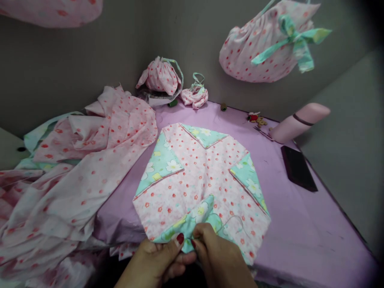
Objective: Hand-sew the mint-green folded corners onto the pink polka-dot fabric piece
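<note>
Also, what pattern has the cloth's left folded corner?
Left folded corner: white flowers on mint green, head view.

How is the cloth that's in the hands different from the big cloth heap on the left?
The held cloth is spread mostly flat, while the cloth heap is crumpled and bunched. The held cloth has neat green corner flaps; the heap has loose folds. The left hand and right hand pinch the held cloth, but neither touches the heap. Both show pink fabric with red prints.
</note>
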### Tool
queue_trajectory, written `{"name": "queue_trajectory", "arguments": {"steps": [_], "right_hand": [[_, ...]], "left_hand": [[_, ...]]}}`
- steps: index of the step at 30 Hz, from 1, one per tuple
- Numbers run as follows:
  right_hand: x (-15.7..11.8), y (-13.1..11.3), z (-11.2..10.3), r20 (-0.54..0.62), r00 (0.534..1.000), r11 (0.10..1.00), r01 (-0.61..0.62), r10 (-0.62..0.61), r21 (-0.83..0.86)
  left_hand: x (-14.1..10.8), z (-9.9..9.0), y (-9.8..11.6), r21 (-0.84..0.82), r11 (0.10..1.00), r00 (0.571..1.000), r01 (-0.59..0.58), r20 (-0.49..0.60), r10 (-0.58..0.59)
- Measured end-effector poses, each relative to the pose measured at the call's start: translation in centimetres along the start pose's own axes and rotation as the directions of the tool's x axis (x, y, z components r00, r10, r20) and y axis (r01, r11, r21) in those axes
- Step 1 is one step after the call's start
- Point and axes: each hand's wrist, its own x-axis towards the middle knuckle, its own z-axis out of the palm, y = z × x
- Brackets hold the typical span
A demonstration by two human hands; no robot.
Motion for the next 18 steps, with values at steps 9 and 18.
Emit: {"name": "queue_trajectory", "arguments": {"steps": [9,18], "right_hand": [[1.0,-1.5,0.4,-0.038,0.983,0.956,0.167,-0.181,-0.240],[1.1,-2.1,-0.1,-0.085,0.990,0.976,0.098,-0.116,-0.193]], "left_hand": [[0.3,-0.5,-0.5,0.057,0.997,0.998,-0.060,-0.030,0.061],[0.3,-0.5,-0.7,0.160,0.980,0.992,-0.115,-0.028,0.121]]}}
